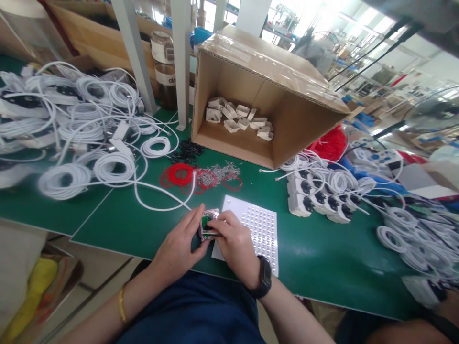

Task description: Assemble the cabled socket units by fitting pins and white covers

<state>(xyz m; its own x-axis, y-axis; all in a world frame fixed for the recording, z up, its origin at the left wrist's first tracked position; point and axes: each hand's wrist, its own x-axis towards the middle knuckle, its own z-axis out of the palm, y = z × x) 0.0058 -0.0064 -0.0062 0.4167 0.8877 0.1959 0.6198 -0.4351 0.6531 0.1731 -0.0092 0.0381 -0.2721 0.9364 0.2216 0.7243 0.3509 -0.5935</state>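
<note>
My left hand (179, 246) is closed around a small open housing with a green circuit board (205, 220) inside. It holds the housing just above the table's front part. Over the board, the fingers of my right hand (234, 236) are pinched together; what they grip, if anything, is hidden. A white cable (163, 209) runs towards the housing from the coils at the left. Under and beside my right hand lies a white sheet (263, 220) with rows of small silvery dots.
Behind my hands are red rings (180, 175), a pile of small metal pins (224, 173) and black pieces (188, 152). A cardboard box (233, 148) on its side holds white plastic parts (231, 125). Coiled white cables (66, 180) crowd the left; white units (299, 200) stand right.
</note>
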